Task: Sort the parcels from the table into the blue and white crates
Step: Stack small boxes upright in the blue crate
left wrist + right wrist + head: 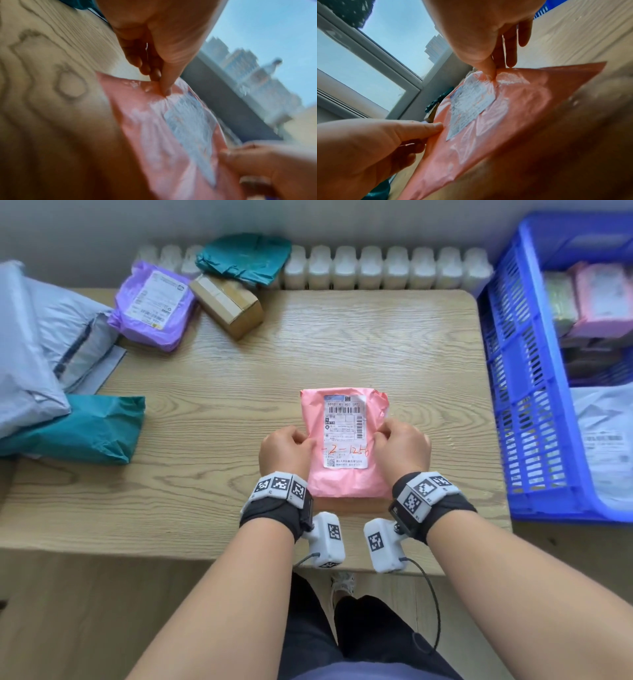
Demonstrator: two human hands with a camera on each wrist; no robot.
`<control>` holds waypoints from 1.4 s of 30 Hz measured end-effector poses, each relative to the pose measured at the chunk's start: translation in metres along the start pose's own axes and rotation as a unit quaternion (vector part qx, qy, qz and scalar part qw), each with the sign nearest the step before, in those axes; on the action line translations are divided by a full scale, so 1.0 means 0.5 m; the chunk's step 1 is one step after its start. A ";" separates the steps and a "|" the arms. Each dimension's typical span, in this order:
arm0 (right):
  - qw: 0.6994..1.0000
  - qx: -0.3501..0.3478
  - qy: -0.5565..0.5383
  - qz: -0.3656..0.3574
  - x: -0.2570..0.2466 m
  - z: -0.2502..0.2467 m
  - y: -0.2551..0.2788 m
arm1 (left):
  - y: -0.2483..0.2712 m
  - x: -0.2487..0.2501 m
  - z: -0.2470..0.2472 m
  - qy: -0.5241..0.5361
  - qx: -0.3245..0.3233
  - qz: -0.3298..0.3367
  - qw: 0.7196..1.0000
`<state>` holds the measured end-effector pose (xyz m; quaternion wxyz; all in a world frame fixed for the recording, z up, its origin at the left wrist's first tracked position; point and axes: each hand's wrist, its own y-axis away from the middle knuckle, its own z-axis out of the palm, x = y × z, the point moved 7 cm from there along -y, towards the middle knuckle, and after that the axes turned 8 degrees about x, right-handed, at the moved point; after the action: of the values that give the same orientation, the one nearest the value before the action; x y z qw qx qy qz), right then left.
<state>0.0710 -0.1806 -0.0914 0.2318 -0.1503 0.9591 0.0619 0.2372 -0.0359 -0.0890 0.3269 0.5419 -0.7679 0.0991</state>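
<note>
A pink plastic parcel (346, 482) with a white shipping label and red handwriting is held label-up over the middle of the wooden table (239, 378), a shadow under its near edge. My left hand (303, 440) pinches its left edge between thumb and fingers (164, 86). My right hand (382, 436) pinches the right edge the same way, the thumb on top (489, 70). The parcel (150, 128) (518, 108) sags a little between the two hands. The blue crate (534, 405) stands at the table's right end with pink and white parcels inside. No white crate is in view.
Along the table's left side lie a purple parcel (154, 302), a cardboard box (227, 304), a teal parcel (243, 258) on the radiator, another teal parcel (85, 429) and large grey bags (34, 354). A window shows behind the table.
</note>
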 end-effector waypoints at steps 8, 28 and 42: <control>0.981 0.105 -0.163 -0.024 -0.096 -0.193 -0.034 | 0.007 0.141 -0.164 0.165 0.063 0.041 0.983; 0.868 0.201 -0.436 -0.126 -0.382 -0.568 0.056 | 0.040 0.355 -0.596 0.415 0.134 0.217 0.873; 0.825 0.257 -0.468 -0.185 -0.436 -0.651 0.170 | 0.080 0.345 -0.686 0.543 0.068 0.243 0.801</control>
<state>0.0899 -0.1048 0.3019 0.6905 -0.2128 0.6706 -0.1680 0.3025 0.0210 0.2872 0.6180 0.2160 -0.5625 0.5050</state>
